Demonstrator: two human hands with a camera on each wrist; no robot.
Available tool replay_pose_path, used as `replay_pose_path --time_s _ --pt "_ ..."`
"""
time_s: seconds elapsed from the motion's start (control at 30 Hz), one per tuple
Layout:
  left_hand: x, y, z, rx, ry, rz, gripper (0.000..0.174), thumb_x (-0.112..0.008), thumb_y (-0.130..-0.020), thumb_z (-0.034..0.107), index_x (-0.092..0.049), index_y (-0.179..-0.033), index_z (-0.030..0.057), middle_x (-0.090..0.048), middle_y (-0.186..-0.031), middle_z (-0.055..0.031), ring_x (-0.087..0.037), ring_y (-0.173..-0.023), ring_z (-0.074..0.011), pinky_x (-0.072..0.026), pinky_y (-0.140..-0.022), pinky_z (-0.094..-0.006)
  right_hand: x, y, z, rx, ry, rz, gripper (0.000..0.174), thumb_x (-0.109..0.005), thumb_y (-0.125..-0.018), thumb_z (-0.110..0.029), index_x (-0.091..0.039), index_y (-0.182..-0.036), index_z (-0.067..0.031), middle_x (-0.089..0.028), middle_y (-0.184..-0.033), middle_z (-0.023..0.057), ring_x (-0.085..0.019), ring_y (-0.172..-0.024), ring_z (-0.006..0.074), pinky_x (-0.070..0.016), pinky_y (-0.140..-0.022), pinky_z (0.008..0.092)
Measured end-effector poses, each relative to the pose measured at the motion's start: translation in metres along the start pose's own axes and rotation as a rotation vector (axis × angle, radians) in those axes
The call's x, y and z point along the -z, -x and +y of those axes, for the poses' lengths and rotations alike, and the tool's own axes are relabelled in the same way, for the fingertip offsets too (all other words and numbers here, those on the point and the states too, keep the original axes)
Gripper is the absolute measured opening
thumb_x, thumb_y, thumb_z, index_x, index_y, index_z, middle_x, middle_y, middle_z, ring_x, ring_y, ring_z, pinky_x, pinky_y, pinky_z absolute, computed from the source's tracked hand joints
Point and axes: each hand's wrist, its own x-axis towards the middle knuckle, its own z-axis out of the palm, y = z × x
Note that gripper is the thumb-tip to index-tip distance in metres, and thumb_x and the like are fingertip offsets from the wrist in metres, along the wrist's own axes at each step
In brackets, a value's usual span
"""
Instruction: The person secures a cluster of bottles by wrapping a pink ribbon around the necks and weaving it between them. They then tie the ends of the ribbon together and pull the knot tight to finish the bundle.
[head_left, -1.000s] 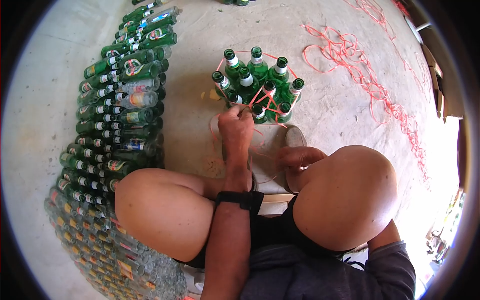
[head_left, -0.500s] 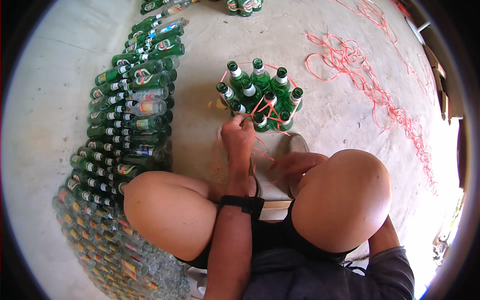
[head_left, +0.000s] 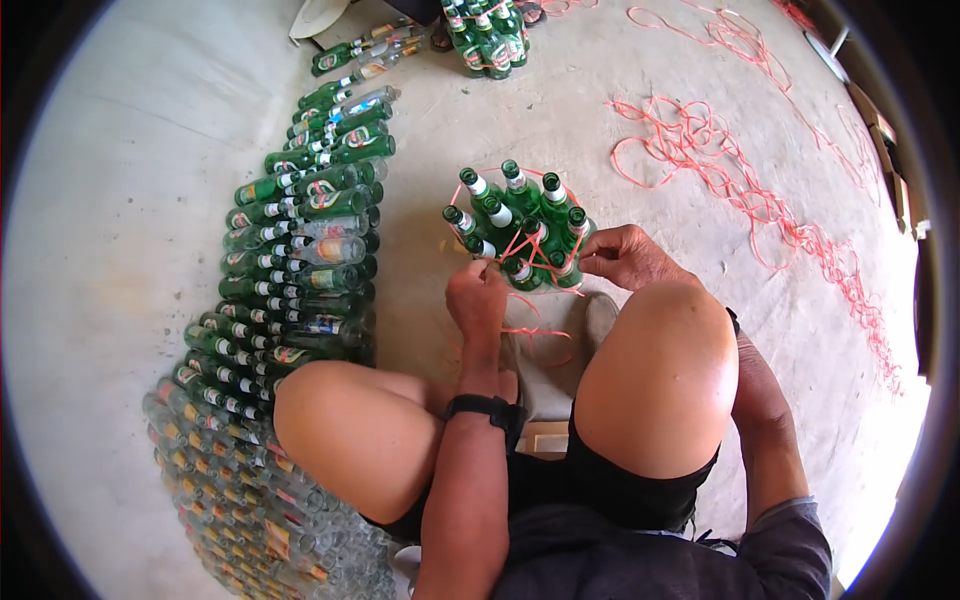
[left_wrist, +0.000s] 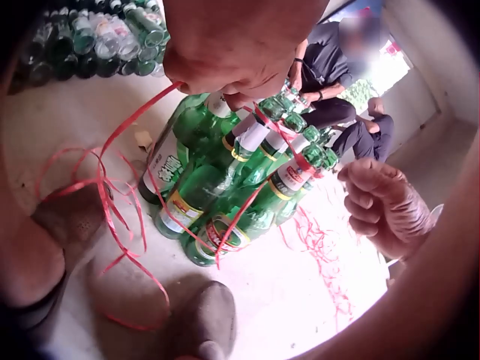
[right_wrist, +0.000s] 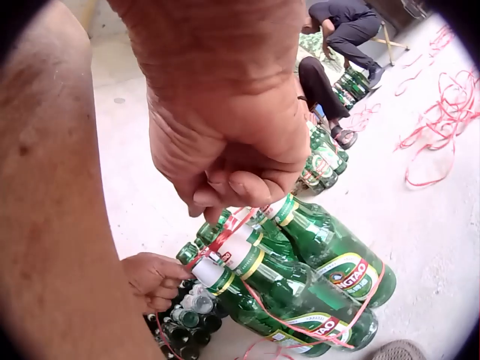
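Your left hand (head_left: 478, 297) pinches the red string (head_left: 519, 240) just nearside of the upright bottles (head_left: 515, 222), while your right hand (head_left: 625, 256), beside them, seemingly clenches it too.

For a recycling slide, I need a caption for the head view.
A person's left hand and right hand pinch red string wrapped round a bundle of upright green bottles.

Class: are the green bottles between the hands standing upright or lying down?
Upright: the bottles stand on their bases on the floor, mouths facing up, bound by red string.
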Motion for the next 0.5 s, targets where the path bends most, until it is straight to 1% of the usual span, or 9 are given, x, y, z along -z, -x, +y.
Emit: replay_pose_path --time_s 0.07,0.1,0.17,0.2,0.23,0.33,0.37,0.47,0.5 --pt "0.002 -0.002 0.008 0.027 -0.100 -0.031 0.020 -0.071 -0.089 0.021 -0.082 -0.099 0.0078 -0.073 -0.082 -0.0218 -0.073 -0.079 -0.0419 -0.0550 -0.070 -0.0508 0.000 -0.001 -0.009 0.077 0.170 0.082 0.020 -0.084 -0.089 -0.007 -0.075 -0.106 -0.0026 -0.066 -0.081 0.0020 -0.060 -0.076 0.0079 -0.0505 -0.069 0.0283" --pt "-0.001 -0.002 0.008 -0.010 -0.057 -0.003 0.019 -0.071 -0.090 0.019 -0.081 -0.098 0.0052 -0.073 -0.079 -0.0212 -0.073 -0.075 -0.0390 -0.0547 -0.069 -0.0482 -0.002 -0.005 -0.010 0.213 0.214 0.115 0.032 -0.089 -0.081 -0.008 -0.075 -0.111 -0.0065 -0.065 -0.087 0.0067 -0.066 -0.081 0.0156 -0.0555 -0.073 0.0318" --pt "-0.006 0.002 0.001 -0.063 0.023 0.059 0.018 -0.073 -0.091 0.016 -0.079 -0.096 0.0001 -0.072 -0.074 -0.0198 -0.073 -0.068 -0.0332 -0.0539 -0.066 -0.0430 -0.012 -0.012 -0.010 0.460 0.368 0.182 0.040 -0.090 -0.078 -0.008 -0.075 -0.115 -0.0076 -0.064 -0.095 0.0091 -0.069 -0.089 0.0220 -0.0587 -0.077 0.0355" --pt "-0.005 0.005 0.000 -0.055 0.011 0.054 0.018 -0.073 -0.091 0.016 -0.079 -0.096 -0.0001 -0.072 -0.074 -0.0199 -0.073 -0.068 -0.0334 -0.0536 -0.066 -0.0430 -0.019 -0.016 -0.014 0.583 0.442 0.211 0.044 -0.091 -0.077 -0.009 -0.074 -0.117 -0.0081 -0.064 -0.100 0.0103 -0.070 -0.093 0.0252 -0.0603 -0.079 0.0373" --pt "-0.005 0.008 0.001 -0.047 0.000 0.049 0.018 -0.073 -0.091 0.015 -0.079 -0.095 -0.0004 -0.072 -0.074 -0.0201 -0.073 -0.068 -0.0337 -0.0533 -0.065 -0.0431 -0.023 -0.016 -0.023 0.542 0.477 0.173 0.055 -0.092 -0.073 -0.013 -0.072 -0.124 -0.0107 -0.064 -0.112 0.0122 -0.069 -0.103 0.0318 -0.0623 -0.084 0.0427" --pt "-0.005 0.006 -0.001 -0.066 0.041 0.065 0.017 -0.073 -0.091 0.014 -0.078 -0.096 -0.0010 -0.072 -0.074 -0.0203 -0.072 -0.067 -0.0335 -0.0525 -0.064 -0.0430 -0.041 -0.030 -0.026 0.622 0.732 0.275 0.065 -0.091 -0.072 -0.020 -0.068 -0.133 -0.0135 -0.061 -0.121 0.0095 -0.067 -0.111 0.0309 -0.0625 -0.086 0.0432" --pt "-0.005 0.004 -0.002 -0.086 0.061 0.068 0.017 -0.073 -0.091 0.014 -0.078 -0.096 -0.0012 -0.072 -0.074 -0.0203 -0.071 -0.066 -0.0333 -0.0522 -0.064 -0.0430 -0.043 -0.032 -0.027 0.603 0.802 0.249 0.071 -0.091 -0.070 -0.022 -0.066 -0.136 -0.0161 -0.058 -0.128 0.0096 -0.066 -0.116 0.0304 -0.0636 -0.085 0.0432" --pt "-0.008 0.000 -0.005 -0.072 0.089 0.016 0.016 -0.072 -0.091 0.011 -0.078 -0.097 -0.0017 -0.072 -0.075 -0.0201 -0.070 -0.063 -0.0303 -0.0517 -0.063 -0.0413 -0.052 -0.036 -0.025 0.575 0.893 0.332 0.068 -0.089 -0.073 -0.021 -0.065 -0.137 -0.0161 -0.057 -0.131 0.0123 -0.066 -0.117 0.0302 -0.0645 -0.082 0.0419" --pt "-0.013 0.001 -0.009 -0.064 0.149 0.014 0.015 -0.072 -0.091 0.010 -0.078 -0.098 -0.0019 -0.072 -0.074 -0.0196 -0.068 -0.062 -0.0278 -0.0512 -0.062 -0.0405 -0.054 -0.037 -0.025 0.583 0.948 0.349 0.066 -0.088 -0.075 -0.021 -0.065 -0.137 -0.0168 -0.057 -0.132 0.0133 -0.067 -0.115 0.0300 -0.0648 -0.081 0.0412"
